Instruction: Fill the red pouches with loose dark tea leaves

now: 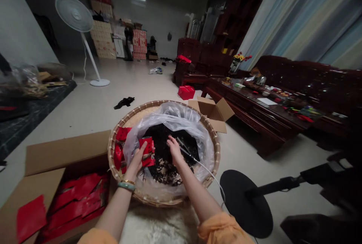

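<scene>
My left hand (137, 160) grips a small red packet (149, 146) that has a clear patch, over the left side of a round woven bamboo basket (217, 153). A clear plastic bag (166, 114) lines the basket, spread open around dark, dried, shredded-looking pieces (161, 132). Above these pieces is my right hand (175, 152), its fingers curled together; whatever they may hold is too small to make out. Just right of that hand lies a slim corded tool (187, 152), with a white cable running over the rim. More red packets (118, 155) sit at the basket's left edge.
At the left, an open cardboard box (68, 149) holds many flat red packets (82, 195). Another open carton (212, 110) stands behind the basket. A round black stand base (246, 202) is at right. Farther off are a white fan (96, 63) and a wooden table (251, 100).
</scene>
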`<state>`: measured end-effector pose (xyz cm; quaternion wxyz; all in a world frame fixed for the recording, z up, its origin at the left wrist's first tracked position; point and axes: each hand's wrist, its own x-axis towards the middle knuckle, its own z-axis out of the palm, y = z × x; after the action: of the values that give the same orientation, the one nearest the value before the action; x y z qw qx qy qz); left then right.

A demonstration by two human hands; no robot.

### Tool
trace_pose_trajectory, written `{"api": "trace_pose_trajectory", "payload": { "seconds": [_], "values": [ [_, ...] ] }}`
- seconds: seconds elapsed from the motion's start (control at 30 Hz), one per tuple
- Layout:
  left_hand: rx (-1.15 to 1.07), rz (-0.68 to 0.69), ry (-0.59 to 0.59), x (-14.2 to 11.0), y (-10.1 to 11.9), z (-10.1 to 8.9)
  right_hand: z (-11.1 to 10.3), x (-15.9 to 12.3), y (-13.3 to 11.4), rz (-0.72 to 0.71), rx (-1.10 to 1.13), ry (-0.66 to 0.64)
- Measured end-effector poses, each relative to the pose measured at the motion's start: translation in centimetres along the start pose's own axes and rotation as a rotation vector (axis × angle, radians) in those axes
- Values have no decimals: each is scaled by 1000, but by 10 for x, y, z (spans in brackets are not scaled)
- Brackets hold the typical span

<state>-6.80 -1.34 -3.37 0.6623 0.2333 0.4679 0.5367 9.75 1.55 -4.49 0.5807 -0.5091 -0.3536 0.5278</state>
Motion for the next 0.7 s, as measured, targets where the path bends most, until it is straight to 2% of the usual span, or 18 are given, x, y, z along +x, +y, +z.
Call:
{"api": "trace_pose_trajectory", "payload": {
  "seconds": [0.03,0.1,0.17,0.23,0.3,0.4,0.6,0.7],
  "values": [
    [-3,0,6,0,0,1,-10,-4,-2,-54,-101,23],
    [0,2,1,-1,-1,2,-34,-9,-5,-302,-743,102],
    [15,8,-19,-1,-2,3,-56,-9,-8,-344,-1217,118],
    [39,25,-31,-1,-3,3,-71,-7,-9,-295,-1496,64],
    [66,47,-42,-1,-3,3,-79,-3,-9,-243,-1598,-15],
    [89,60,-54,-1,-3,2,-85,2,-13,-223,-1595,-73],
    [85,37,-23,1,-4,2,-109,18,-37,-232,-1680,-45],
    [87,22,-12,1,-4,2,-121,26,-45,-239,-1718,17]
  ]
}}
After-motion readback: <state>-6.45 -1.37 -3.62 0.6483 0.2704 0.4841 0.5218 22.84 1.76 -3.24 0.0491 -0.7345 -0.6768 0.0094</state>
